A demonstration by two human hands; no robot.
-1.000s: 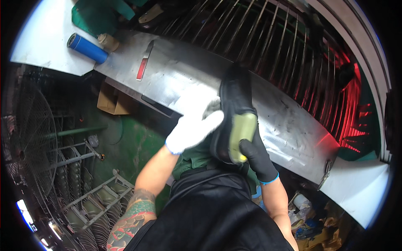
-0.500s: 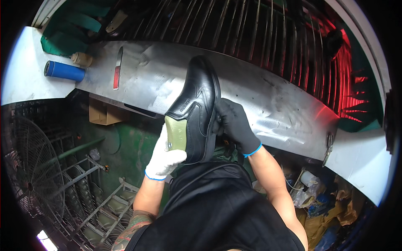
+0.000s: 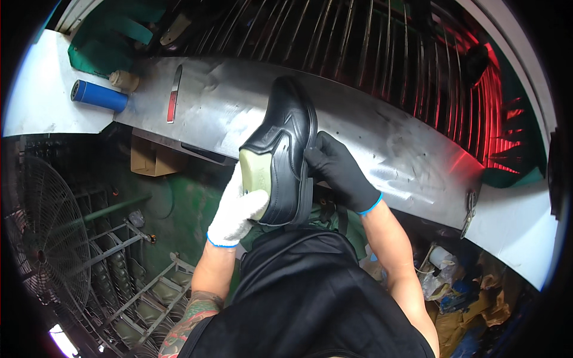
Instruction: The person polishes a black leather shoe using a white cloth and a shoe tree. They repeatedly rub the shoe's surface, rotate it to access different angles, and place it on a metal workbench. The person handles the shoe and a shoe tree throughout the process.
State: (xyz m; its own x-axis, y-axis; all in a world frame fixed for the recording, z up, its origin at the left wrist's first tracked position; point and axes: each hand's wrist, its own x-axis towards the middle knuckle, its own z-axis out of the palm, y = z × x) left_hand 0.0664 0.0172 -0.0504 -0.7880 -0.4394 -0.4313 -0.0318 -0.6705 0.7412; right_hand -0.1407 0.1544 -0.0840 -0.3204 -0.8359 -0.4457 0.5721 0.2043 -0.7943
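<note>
A black slip-on shoe (image 3: 285,155) with a stitched upper is held up in front of me, toe pointing away and tilted so that its right side and sole edge show. A pale green shoe last (image 3: 256,170) fills its opening. In a white knit glove, my left hand (image 3: 233,212) grips the last and the heel end, thumb over the last. My right hand (image 3: 337,170), black-gloved, is closed against the sole edge at mid-shoe, its fingers bent; part of them is hidden.
Behind the shoe runs a metal ledge (image 3: 406,155) bearing a red-handled knife (image 3: 173,98). A blue cylinder (image 3: 98,95) and a tan roll (image 3: 123,80) lie at its left. Beyond are metal bars (image 3: 352,48) with red light. A fan (image 3: 45,244) and rack (image 3: 152,298) stand lower left.
The shoe has turned slightly, showing more of its sole edge. My right hand has shifted a little along the sole, fingers now less wrapped under it. My left hand keeps its hold.
</note>
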